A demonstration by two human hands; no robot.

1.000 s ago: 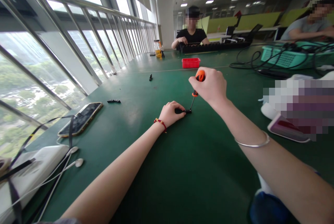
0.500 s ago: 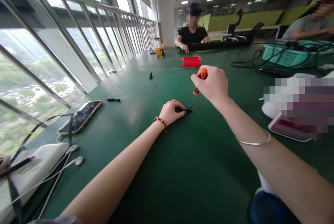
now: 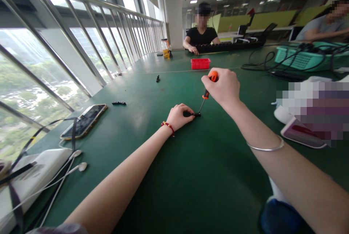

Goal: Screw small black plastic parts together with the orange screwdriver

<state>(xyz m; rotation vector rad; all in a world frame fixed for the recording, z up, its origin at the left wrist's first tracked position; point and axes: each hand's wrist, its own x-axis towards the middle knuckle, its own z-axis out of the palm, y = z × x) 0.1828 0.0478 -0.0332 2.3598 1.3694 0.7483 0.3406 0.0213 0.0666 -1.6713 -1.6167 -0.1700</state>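
With fingers pinched, my left hand (image 3: 179, 115) holds a small black part (image 3: 196, 114) down on the green table (image 3: 152, 135). What kind of part it is, I cannot make out, and my fingers cover some of it. My right hand (image 3: 225, 85) is wrapped round the orange and black handle of a screwdriver (image 3: 205, 94). The tool leans, its thin shaft running down to the right end of the black part, where the tip meets it.
To the left lie a black piece (image 3: 119, 103), a phone (image 3: 84, 121), earphones (image 3: 82, 166) and a white power strip (image 3: 40, 175). Farther off are another black piece (image 3: 157, 78), a red bin (image 3: 200, 64) and a teal basket (image 3: 300, 57) with cables. A person (image 3: 201, 35) sits opposite.
My right hand has shifted very slightly to the right, with its grip on the screwdriver unchanged. My left hand and the black part stay in place.
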